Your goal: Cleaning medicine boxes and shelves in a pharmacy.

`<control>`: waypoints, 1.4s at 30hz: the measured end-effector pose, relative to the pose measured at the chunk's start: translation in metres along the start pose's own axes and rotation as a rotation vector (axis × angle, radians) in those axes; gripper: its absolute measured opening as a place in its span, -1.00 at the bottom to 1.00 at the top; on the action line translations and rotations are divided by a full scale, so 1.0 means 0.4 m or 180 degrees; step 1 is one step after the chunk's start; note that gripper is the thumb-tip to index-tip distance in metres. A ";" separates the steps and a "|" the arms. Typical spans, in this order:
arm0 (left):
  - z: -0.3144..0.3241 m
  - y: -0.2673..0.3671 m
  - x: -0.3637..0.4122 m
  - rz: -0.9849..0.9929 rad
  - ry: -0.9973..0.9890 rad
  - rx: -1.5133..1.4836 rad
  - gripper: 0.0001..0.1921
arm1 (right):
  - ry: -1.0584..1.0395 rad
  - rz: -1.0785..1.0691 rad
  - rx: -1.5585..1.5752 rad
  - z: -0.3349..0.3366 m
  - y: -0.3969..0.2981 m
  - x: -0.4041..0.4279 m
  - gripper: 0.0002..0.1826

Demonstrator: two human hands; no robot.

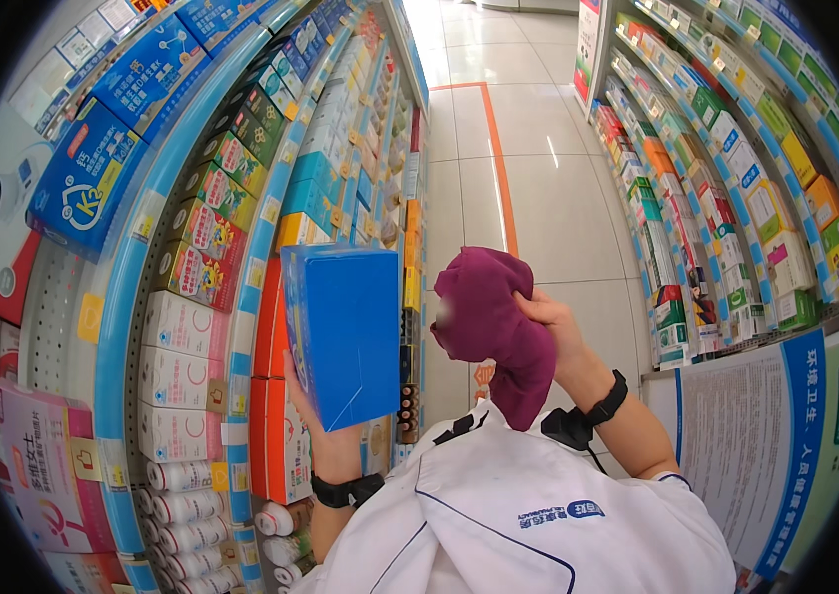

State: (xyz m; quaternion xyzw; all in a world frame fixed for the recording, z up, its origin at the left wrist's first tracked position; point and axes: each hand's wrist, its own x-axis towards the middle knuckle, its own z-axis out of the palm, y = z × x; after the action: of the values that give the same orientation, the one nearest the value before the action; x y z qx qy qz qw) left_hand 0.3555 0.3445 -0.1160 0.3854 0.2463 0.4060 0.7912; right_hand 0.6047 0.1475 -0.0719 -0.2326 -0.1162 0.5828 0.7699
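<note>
A large blue cardboard box (349, 327) is held up before me by my left hand (309, 401), which grips its lower left side; most of the fingers are hidden. In my right hand (549, 319) is a bunched purple cloth (486, 304), pinched between thumb and fingers, with one end hanging towards my white coat. The cloth and the box are apart. Both wrists wear black straps. To the left, similar blue boxes (89, 174) line the top shelf, and beside them a bare perforated stretch of shelf (55, 327) shows.
Packed shelves (241, 312) of boxes and white bottles (185, 512) run close along my left. Across the tiled aisle (564, 215) stands another shelf unit (731, 185) full of medicine boxes. Printed notice boards (753, 438) are at the lower right. Orange tape (501, 171) marks the floor.
</note>
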 end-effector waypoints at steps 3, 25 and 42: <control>0.067 0.030 -0.012 -0.0199 -0.0036 -0.0162 -0.22 | -0.0117 -0.0155 -0.0162 0.021 -0.006 0.002 -0.57; 0.168 0.036 -0.082 -0.0033 0.0320 -0.0134 -0.42 | 0.0691 -0.3442 -0.6041 0.223 0.019 0.045 -0.36; 0.161 0.037 -0.088 -0.0473 0.0559 -0.0585 -0.45 | 0.1433 -0.2796 -0.6351 0.155 -0.034 0.095 -0.51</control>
State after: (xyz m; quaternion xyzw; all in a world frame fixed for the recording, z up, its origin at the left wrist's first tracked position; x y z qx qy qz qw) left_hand 0.3746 0.2944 -0.0640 0.2550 0.3042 0.3993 0.8264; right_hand 0.5992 0.1945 -0.0150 -0.7864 -0.4626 -0.1506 0.3807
